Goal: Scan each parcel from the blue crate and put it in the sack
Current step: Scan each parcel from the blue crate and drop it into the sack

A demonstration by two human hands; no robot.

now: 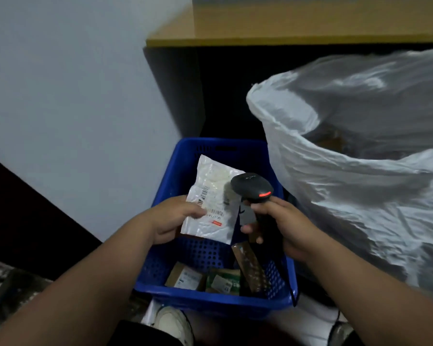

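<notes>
My left hand (pixel 171 218) grips a white plastic mailer parcel (pixel 211 199) by its left edge and holds it above the blue crate (pixel 160 275), label side up. My right hand (pixel 278 224) grips a black handheld barcode scanner (pixel 253 187), whose head sits just right of the parcel with a red light showing on it. Three more parcels lie in the crate's near end: a small brown box (pixel 184 278), a green and white packet (pixel 224 282) and a long brown packet (pixel 250 265). The big white sack (pixel 360 196) stands open to the right of the crate.
A wooden desk top (pixel 298 23) with a dark space under it stands behind the crate and sack. A pale wall (pixel 73 83) fills the left. My shoe (pixel 173 323) sits below the crate's near edge. The scanner's black cable (pixel 294 295) hangs over the crate's right corner.
</notes>
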